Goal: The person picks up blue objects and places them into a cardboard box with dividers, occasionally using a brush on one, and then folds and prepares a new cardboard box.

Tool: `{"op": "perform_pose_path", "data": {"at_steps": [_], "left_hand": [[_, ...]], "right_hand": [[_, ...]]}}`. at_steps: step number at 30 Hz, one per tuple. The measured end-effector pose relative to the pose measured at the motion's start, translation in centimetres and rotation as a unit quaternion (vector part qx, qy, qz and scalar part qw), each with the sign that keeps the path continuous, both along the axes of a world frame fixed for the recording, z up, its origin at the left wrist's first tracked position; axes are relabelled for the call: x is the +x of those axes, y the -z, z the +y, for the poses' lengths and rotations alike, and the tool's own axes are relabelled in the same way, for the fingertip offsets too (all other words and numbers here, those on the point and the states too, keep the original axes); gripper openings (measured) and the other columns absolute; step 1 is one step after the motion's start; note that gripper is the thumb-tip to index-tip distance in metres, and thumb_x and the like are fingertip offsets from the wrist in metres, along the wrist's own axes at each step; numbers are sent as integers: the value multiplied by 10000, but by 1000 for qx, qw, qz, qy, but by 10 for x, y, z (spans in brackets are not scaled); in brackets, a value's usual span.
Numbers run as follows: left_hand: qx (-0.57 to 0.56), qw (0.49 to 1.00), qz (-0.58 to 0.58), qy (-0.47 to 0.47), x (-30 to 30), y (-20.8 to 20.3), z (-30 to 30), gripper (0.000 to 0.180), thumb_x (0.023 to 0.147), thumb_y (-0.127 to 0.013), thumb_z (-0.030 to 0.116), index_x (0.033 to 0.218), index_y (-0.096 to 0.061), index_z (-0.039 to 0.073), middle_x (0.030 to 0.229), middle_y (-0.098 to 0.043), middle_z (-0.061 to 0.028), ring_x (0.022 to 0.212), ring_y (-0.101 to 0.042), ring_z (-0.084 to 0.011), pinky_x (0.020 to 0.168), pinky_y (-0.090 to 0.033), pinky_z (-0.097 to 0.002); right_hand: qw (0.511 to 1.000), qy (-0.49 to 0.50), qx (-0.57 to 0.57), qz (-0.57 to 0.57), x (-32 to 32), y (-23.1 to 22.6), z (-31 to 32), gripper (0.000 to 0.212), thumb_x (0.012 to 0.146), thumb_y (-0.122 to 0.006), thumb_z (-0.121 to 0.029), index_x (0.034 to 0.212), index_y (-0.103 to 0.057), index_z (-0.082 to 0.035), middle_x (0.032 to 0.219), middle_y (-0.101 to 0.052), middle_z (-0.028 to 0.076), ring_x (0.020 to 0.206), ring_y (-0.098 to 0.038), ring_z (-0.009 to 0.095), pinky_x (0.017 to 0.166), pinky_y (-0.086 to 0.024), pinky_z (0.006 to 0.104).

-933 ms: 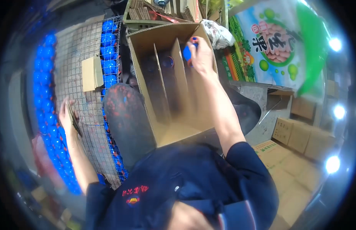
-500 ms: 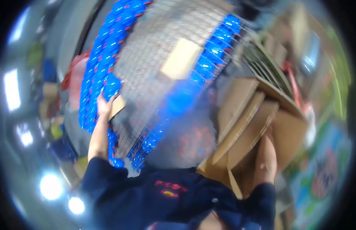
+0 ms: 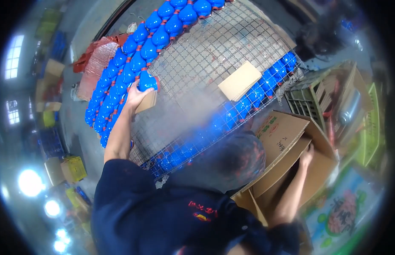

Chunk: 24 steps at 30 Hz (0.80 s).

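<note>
"What is nearest?"

"The wearer's dark shirt (image 3: 163,208), then a paint-flecked knee (image 3: 248,157). Right of the knee, an open cardboard box (image 3: 320,172) stands tilted in view, with upright panels inside."

"And the right hand?"

"The right hand (image 3: 307,157) reaches down into the box, beside a panel's top edge. Its fingertips are hidden, so I cannot tell whether it grips anything."

"Where is the left?"

"Out ahead and to the left, the arm nearly straight. The left hand (image 3: 134,97) is curled around a glossy blue bulb (image 3: 147,80), with a few tan cards (image 3: 147,102) beneath the thumb."

"How does the bulb lie?"

"Just ahead of the palm and slightly right. Its long axis seems to run crosswise, a red end pointing right, toward the mesh. The left hand touches it; the right is well apart, across the knee."

"Beyond that?"

"A wire mesh rack (image 3: 193,59), with rows of similar bulbs (image 3: 161,39) along its left side, a tan card stack (image 3: 240,80) on it, and a green crate (image 3: 300,97) past the box."
</note>
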<state>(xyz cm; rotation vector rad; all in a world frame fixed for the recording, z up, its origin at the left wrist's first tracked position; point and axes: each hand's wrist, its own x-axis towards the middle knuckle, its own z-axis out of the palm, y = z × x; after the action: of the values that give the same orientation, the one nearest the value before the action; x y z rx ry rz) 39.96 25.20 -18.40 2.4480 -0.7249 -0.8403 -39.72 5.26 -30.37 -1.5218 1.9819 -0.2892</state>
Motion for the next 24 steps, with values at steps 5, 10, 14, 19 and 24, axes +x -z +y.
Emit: {"op": "perform_pose_path", "data": {"at_steps": [5,10,14,19,24], "left_hand": [[-293,917,270,-10,-62,-73,28,909,781,-790,117,1491,-241,-32,1191,-616,-142,919,-674,-208,780,-581,-361],[-358,793,487,77,-126,-113,28,913,819,-721,476,1485,-318,-1,1228,-587,-100,1006,-619,-180,768,-521,-312],[-345,872,332,97,-92,-92,13,867,820,-747,460,1463,-369,17,1344,-523,-146,1177,-560,-279,1001,-460,-432],[52,959,-273,46,13,-22,59,904,776,-758,503,1454,-376,44,1382,-458,-218,1227,-517,-412,999,-449,-496],[204,946,-245,66,15,-8,47,972,727,-749,600,1424,-360,45,1375,-422,-198,1155,-579,-420,921,-500,-502]], "right_hand": [[915,92,-336,-205,164,-224,53,320,984,-491,-41,1289,-556,34,1245,-616,160,1127,-610,230,992,-490,337],[913,-143,-144,-353,346,-324,103,400,1005,-483,-266,1318,-521,-20,1270,-596,151,1153,-582,296,1006,-453,431],[606,46,323,-725,434,-292,149,565,991,-455,-559,1306,-520,-94,1208,-630,99,1089,-608,201,958,-496,372],[613,34,292,-733,410,-289,163,517,1015,-459,-474,1201,-559,-2,1059,-656,125,963,-659,205,892,-534,349],[581,-50,273,-765,398,-278,175,578,1031,-383,-489,1221,-543,32,1072,-650,155,991,-652,226,918,-521,360]]}}
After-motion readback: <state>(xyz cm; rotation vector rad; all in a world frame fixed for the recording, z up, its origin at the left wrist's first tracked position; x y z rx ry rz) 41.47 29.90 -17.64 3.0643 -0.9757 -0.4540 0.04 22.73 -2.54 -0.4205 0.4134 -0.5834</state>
